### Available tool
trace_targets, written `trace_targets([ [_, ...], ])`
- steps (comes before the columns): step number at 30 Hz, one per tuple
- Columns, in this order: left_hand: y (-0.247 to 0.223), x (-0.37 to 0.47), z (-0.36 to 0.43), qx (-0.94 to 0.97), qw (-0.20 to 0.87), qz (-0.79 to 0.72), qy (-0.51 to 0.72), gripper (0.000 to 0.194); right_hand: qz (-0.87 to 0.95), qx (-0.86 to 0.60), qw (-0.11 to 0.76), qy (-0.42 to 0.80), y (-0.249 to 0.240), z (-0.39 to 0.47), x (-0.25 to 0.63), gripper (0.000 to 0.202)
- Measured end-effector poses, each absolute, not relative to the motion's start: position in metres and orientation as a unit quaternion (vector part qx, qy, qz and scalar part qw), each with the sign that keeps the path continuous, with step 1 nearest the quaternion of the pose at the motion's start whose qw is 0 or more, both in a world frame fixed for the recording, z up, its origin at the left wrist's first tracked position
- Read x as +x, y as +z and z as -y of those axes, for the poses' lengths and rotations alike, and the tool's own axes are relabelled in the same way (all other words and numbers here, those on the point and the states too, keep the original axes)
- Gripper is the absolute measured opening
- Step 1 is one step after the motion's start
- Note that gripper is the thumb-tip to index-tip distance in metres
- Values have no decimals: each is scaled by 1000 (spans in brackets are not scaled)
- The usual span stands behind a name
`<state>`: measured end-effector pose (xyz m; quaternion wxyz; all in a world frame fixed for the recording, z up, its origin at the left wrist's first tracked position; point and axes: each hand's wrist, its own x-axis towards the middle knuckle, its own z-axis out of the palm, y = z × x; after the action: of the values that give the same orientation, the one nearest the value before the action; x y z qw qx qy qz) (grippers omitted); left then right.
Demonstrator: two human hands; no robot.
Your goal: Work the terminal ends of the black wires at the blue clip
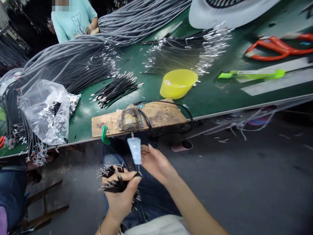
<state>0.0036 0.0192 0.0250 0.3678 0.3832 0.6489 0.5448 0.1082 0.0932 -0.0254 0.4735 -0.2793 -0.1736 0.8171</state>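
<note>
Bundle of thin black wires with silvery ends (114, 185) fills my left hand (121, 200), fingertips pinched, below the green counter's (84, 120) front edge. Beyond that edge, the pale-blue tapered plastic piece (134, 150) points lengthwise toward them; my right hand (156, 163), loosely spread, lies nearer, contact unclear to me.

The board (163, 113) is matt, worn wood. Below it, the blue piece (134, 149) looks smooth plastic. Left of the board, the bag (44, 107) is glossy plastic.
</note>
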Motion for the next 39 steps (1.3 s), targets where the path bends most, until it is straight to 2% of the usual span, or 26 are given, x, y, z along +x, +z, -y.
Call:
trace_targets([
  [1, 22, 3, -17, 363, 392, -651, 539, 2, 194, -306, 488, 794, -28, -89, 113, 36],
  [3, 15, 2, -15, 320, 439, -657, 523, 13, 260, -365, 521, 726, -28, -80, 120, 31],
  [6, 8, 3, -13, 306, 471, -657, 503, 19, 423, -427, 564, 566, -16, -69, 121, 18],
  [8, 6, 3, -12, 322, 478, -652, 492, 15, 546, -418, 558, 465, -5, -65, 118, 13],
  [10, 7, 3, -12, 337, 479, -650, 485, 19, 628, -390, 532, 413, 4, -64, 113, 10],
  [12, 9, 4, -11, 336, 473, -655, 485, 23, 656, -370, 512, 413, 10, -65, 109, 12],
  [15, 8, 5, -9, 296, 444, -676, 508, 14, 645, -364, 517, 429, 10, -67, 106, 21],
  [17, 5, 7, -7, 266, 437, -682, 522, 14, 623, -382, 544, 412, 7, -65, 103, 24],
  [20, -2, 11, -5, 220, 467, -662, 543, 25, 543, -421, 598, 413, 2, -57, 93, 24],
  [23, -7, 16, -7, 194, 496, -629, 567, 38, 394, -412, 607, 553, -3, -51, 82, 22],
  [26, -6, 18, -12, 202, 516, -608, 568, 44, 246, -339, 533, 735, -5, -49, 76, 27],
  [29, 2, 16, -16, 208, 535, -602, 554, 45, 186, -272, 462, 824, -5, -52, 78, 32],
  [31, 9, 13, -18, 210, 539, -611, 540, 45, 198, -278, 479, 809, -4, -56, 85, 32],
  [35, 22, 10, -20, 229, 544, -620, 517, 44, 372, -331, 551, 670, -2, -64, 104, 27],
  [37, 22, 9, -20, 234, 565, -604, 510, 45, 450, -334, 551, 618, -1, -66, 110, 21],
  [39, 19, 11, -18, 234, 587, -591, 502, 46, 454, -340, 544, 618, -2, -65, 110, 22],
])
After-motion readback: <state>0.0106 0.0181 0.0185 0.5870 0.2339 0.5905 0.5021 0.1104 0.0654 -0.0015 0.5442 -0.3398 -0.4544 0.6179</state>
